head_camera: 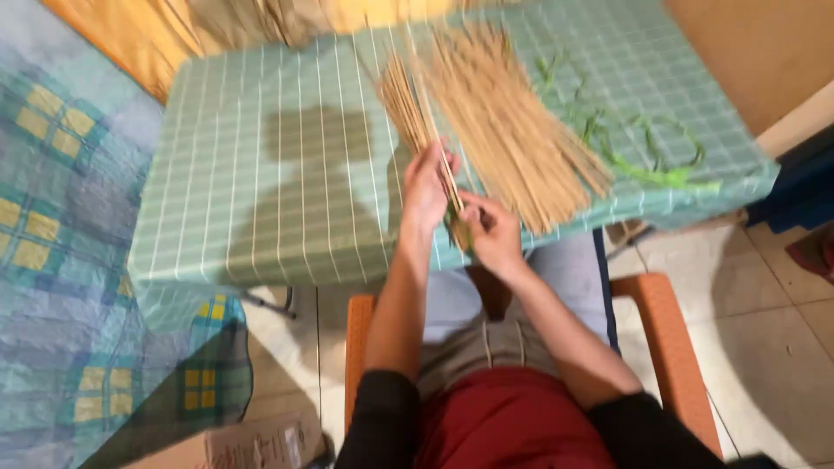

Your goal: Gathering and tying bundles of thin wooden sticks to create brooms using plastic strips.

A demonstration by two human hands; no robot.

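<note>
Seated close, we pinch a thin stick [448, 174] with our left hand [424, 193] and right hand [492, 230], risking snapping it beside the fanned stick bundle [512, 130].

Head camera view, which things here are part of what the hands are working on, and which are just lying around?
In use:
left hand
right hand
thin stick held between them
small stick bundle
big stick pile

Lying about:
green strips
checked tablecloth
orange chair
cardboard box
</note>
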